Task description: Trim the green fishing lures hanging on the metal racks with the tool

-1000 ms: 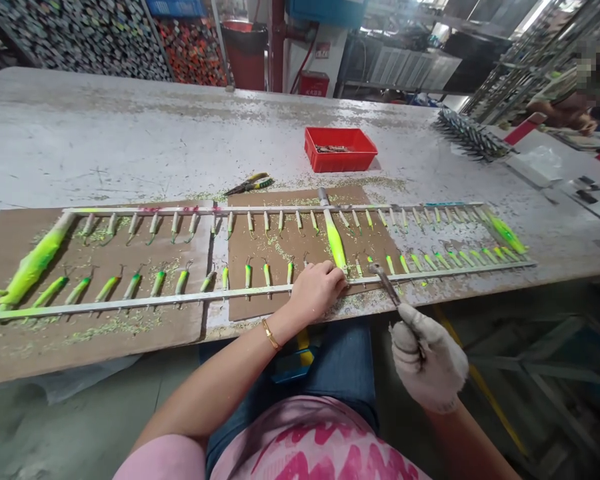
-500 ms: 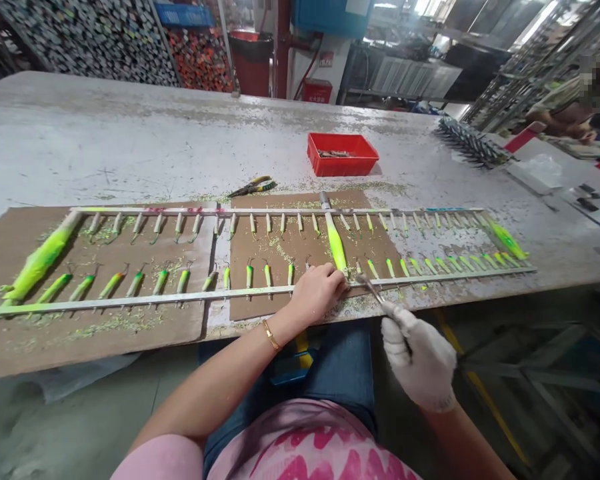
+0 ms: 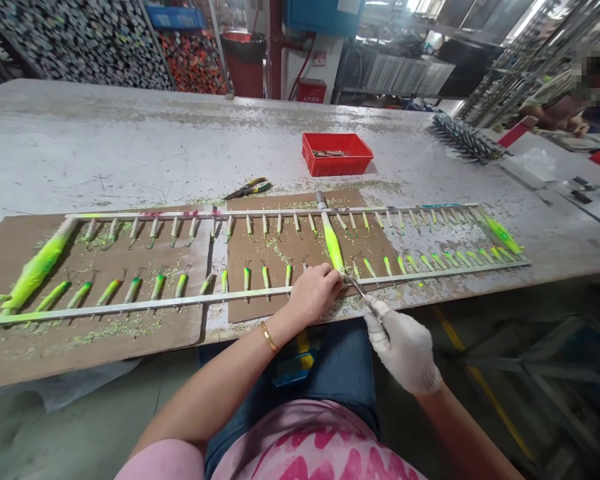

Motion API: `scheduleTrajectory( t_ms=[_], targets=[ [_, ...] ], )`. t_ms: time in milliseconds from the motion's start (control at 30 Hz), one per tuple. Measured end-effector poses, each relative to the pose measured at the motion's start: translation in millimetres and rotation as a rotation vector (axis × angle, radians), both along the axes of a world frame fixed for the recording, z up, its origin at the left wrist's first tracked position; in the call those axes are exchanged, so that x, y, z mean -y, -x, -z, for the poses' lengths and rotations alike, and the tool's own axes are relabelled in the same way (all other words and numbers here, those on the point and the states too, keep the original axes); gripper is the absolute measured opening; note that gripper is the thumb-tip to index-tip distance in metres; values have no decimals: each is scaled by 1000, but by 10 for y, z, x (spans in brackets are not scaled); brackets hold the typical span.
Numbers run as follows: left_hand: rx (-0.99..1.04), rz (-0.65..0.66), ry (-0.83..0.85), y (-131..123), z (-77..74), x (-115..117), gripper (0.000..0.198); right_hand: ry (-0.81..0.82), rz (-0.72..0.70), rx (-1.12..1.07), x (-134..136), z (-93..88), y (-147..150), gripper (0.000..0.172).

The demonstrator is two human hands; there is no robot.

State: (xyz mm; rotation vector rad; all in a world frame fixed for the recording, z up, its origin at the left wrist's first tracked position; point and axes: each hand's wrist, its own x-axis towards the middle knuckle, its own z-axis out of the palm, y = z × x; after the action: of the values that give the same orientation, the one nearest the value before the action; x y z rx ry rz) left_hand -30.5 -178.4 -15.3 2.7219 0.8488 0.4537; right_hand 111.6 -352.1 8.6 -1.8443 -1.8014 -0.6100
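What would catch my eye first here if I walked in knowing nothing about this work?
Your eye would likely go first to the rows of neon yellow-green fishing lures fixed along two long metal bars, lying across brown cardboard sheets. Near the middle, a bare left hand wearing a gold bangle sits at the end of a large lure, and a white-gloved right hand holds a small metal tool beside it. Beyond them stands a red plastic tray.
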Motion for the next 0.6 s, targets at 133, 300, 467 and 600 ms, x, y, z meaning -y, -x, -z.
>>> scheduleTrajectory(
  t_ms=[133,300,467,600],
  targets=[
    [24,16,13,5,17,-5,21,-109,-13,-108,-16,10,-17,30],
    [38,3,37,14,28,-8,21,-8,-13,-51,-40,10,-20,27],
    [52,9,47,16,22,-6,21,-127,-22,-170,-15,1,-38,33],
    [30,0,48,18,18,-6,19,16,-54,-149,-29,35,-39,28]
  ],
)
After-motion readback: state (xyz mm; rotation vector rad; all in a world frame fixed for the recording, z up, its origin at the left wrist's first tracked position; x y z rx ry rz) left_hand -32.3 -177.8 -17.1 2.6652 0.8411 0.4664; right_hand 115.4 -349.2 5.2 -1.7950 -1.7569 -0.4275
